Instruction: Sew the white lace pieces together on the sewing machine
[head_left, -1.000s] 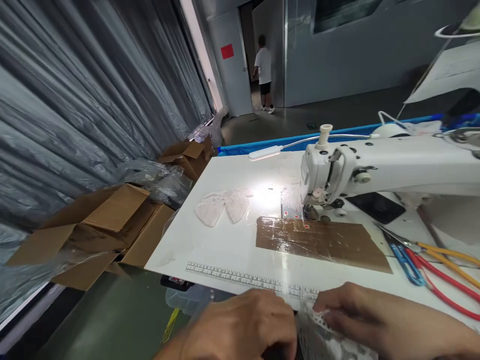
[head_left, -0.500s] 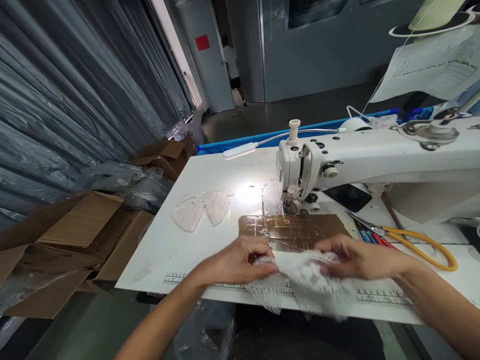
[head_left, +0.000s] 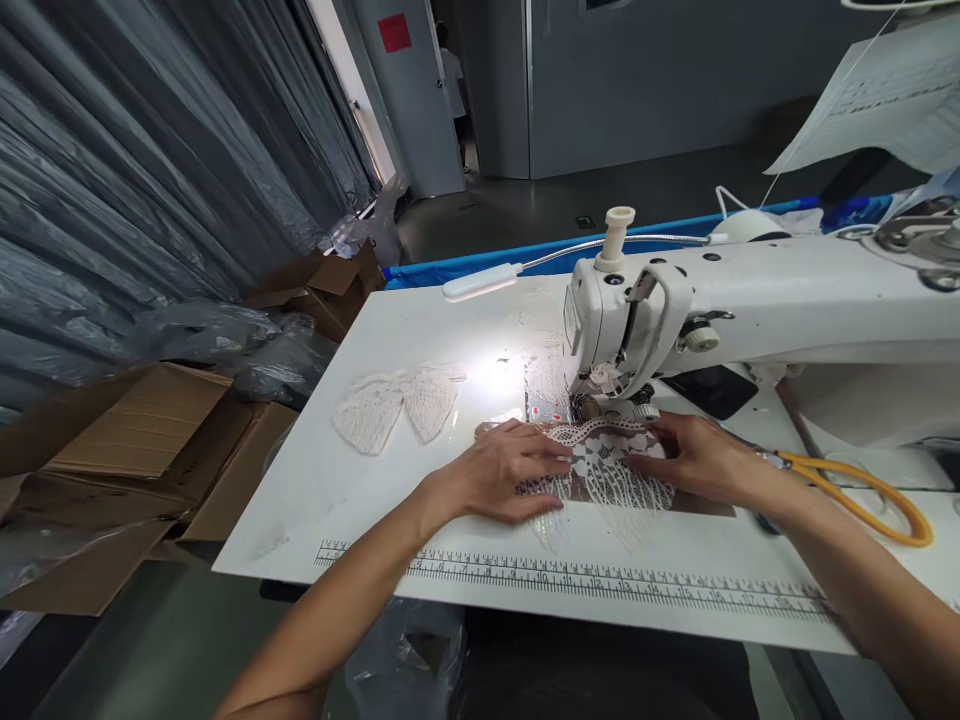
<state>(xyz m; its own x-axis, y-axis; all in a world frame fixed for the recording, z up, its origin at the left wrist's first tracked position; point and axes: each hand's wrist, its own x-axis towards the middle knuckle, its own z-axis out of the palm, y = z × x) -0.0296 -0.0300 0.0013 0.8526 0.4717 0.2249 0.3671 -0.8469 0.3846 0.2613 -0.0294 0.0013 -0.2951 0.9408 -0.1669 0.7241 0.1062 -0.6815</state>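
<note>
A piece of white lace (head_left: 611,462) with a scalloped top edge lies spread over the brown taped strip (head_left: 705,503), just in front of the sewing machine (head_left: 611,325). My left hand (head_left: 514,468) rests flat on the lace's left part, fingers stretched out. At the right end, my right hand (head_left: 694,455) has the lace between thumb and fingers. The lace's upper edge reaches close to the presser foot, whose exact contact I cannot make out. Another pair of joined lace pieces (head_left: 397,405) lies on the table to the left.
Yellow-handled scissors (head_left: 870,490) lie right of my right hand. A ruler strip (head_left: 562,578) runs along the front edge of the white table (head_left: 300,500). A lamp (head_left: 481,282) lights the needle area. Open cardboard boxes (head_left: 142,430) stand left, and a person (head_left: 454,85) is at the doorway.
Both hands have moved forward from the table's front edge toward the machine, carrying the bunched lace. It now lies spread over the brown strip, and the left hand has gone from gripping to flat.
</note>
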